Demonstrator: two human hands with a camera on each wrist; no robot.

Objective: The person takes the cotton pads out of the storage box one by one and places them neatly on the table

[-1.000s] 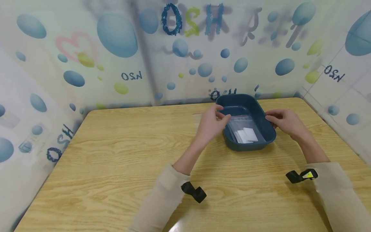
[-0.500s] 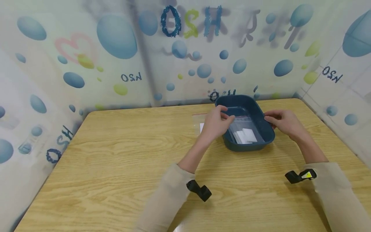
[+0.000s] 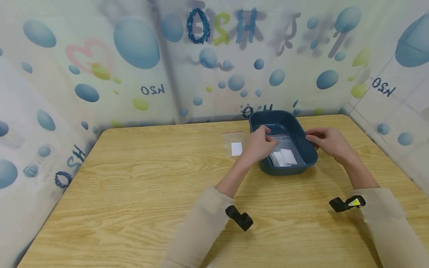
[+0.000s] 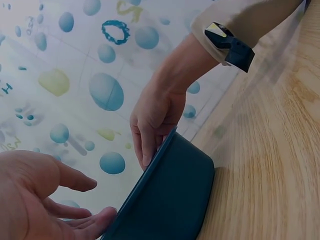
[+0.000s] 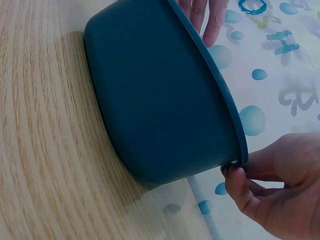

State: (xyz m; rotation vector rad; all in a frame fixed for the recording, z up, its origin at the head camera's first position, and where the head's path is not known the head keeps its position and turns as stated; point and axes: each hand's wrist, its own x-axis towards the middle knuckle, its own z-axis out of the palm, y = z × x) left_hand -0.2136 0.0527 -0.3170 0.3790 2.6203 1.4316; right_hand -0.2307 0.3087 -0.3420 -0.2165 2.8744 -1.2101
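A dark blue plastic basin (image 3: 278, 170) stands on the wooden table toward the right. Inside it lies a clear zip bag (image 3: 285, 143) with white pieces (image 3: 288, 157). My right hand (image 3: 330, 141) pinches the basin's right rim between thumb and fingers; the right wrist view shows this right hand (image 5: 282, 182) at the rim's edge. Over the basin's left side is my left hand (image 3: 258, 145), fingers loosely bent with nothing between them. In the left wrist view that left hand (image 4: 40, 197) has its fingers apart, one fingertip right at the rim.
Another clear zip bag (image 3: 236, 149) with a white square in it lies flat on the table (image 3: 140, 186), left of the basin. Behind the table rises a wall (image 3: 207, 100) covered with blue and green dots. Each sleeve carries a black wrist camera (image 3: 239, 218).
My left hand has moved right and slightly toward me, farther over the basin, uncovering the zip bag on the table. My right hand keeps its place on the rim.
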